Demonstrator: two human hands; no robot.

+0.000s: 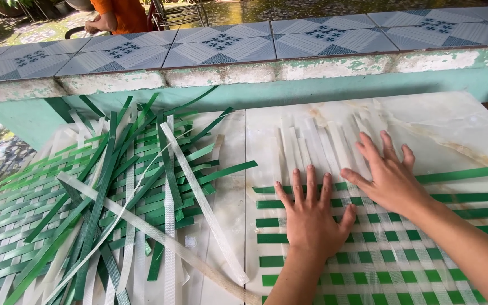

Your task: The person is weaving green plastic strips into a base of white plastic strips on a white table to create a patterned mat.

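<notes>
Your left hand (pixel 310 217) lies palm down on the woven mat (pixel 391 254) of green and white plastic strips, fingers (pixel 310 179) spread apart and flat, clamped on nothing. Your right hand (pixel 390 179) rests just beside it, also palm down with fingers (pixel 370 148) apart, its fingertips reaching past the top green strip onto the loose white strips (pixel 323 141) that fan out unwoven toward the wall. The mat sits on the right half of the pale marbled surface (pixel 441 121), its finished checker weave running from your hands down to the near edge, with green strip ends (pixel 470 172) sticking out to the right. To the left, well apart from your hands, a loose heap of green and white strips (pixel 136 181) lies tangled on top of a second woven panel (pixel 7 226) of the same colours. One long white strip (pixel 199 197) runs diagonally out of the heap toward your mat. Behind the surface stands a low wall capped with patterned tiles (pixel 289 39), its paint flaking. Beyond it, a person in an orange top (pixel 122 14) is partly in view at the upper left.
</notes>
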